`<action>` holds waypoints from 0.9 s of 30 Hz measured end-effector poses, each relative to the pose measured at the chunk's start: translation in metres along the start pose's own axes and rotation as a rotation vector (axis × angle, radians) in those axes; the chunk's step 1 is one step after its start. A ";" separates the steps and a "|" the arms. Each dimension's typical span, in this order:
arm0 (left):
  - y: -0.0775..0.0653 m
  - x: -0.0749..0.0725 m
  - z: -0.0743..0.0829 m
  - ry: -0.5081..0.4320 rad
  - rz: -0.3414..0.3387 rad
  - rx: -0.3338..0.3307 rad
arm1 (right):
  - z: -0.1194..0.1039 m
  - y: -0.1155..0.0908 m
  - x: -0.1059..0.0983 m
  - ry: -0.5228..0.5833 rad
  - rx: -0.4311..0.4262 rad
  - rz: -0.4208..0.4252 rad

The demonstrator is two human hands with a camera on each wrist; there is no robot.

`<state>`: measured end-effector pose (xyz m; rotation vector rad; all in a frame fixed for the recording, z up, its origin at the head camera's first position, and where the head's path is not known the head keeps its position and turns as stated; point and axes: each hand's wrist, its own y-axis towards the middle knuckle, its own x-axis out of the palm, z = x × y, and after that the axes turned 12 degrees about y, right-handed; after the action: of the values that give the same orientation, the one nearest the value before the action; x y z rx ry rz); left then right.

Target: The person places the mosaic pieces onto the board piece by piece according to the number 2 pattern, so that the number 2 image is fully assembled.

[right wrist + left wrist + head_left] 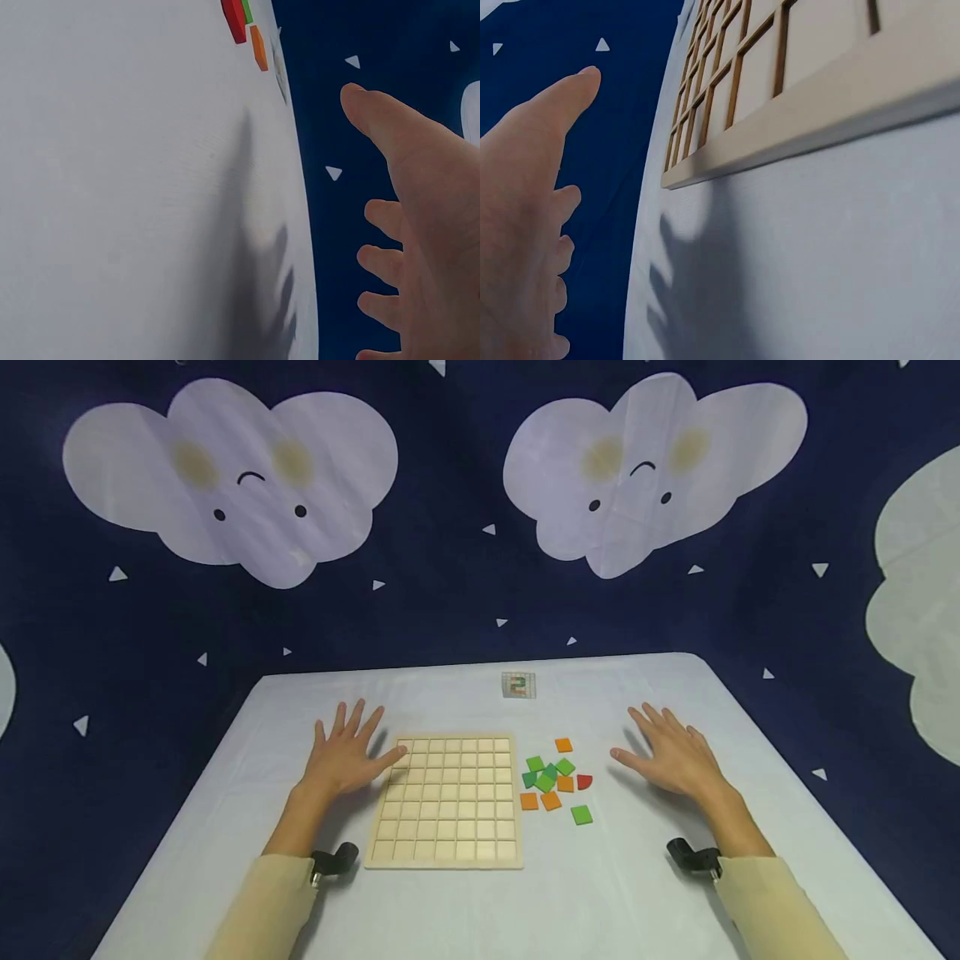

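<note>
Left hand [343,763] and right hand [675,760] are held, fingers wide, over a white-covered table [588,897]. On it, beside the right edge of one pale, gridded wooden board [447,802], are scattered four flat orange squares [529,802], four light-green squares [582,815], two dark-green pieces [529,780] and one red quarter-circle [584,782].

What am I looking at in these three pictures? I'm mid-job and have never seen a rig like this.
There's no robot: these are a person's bare left hand and right hand. The wide picture comes from a camera on the person's head, looking forward and down. The other two come from the black wrist cameras, each watching its own hand.

On the white table lies a pale gridded board. To its right are loose green and orange tiles and one red piece. Farther back is a small patterned item. Neither hand has anything in its grip.
</note>
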<state>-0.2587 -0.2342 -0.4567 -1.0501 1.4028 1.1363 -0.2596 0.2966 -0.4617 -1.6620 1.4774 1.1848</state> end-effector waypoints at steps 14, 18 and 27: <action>-0.012 0.015 0.011 -0.373 -0.117 0.054 | -0.011 0.007 0.012 0.226 -0.081 0.020; -0.013 0.025 0.016 -0.337 -0.100 0.080 | -0.024 0.021 0.015 0.382 -0.092 -0.002; -0.015 0.031 0.022 -0.370 -0.041 0.051 | -0.049 0.045 0.034 0.469 -0.127 -0.111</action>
<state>-0.2433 -0.2160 -0.4902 -0.7809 1.1060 1.1880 -0.2931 0.2304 -0.4668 -2.1878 1.5763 0.8783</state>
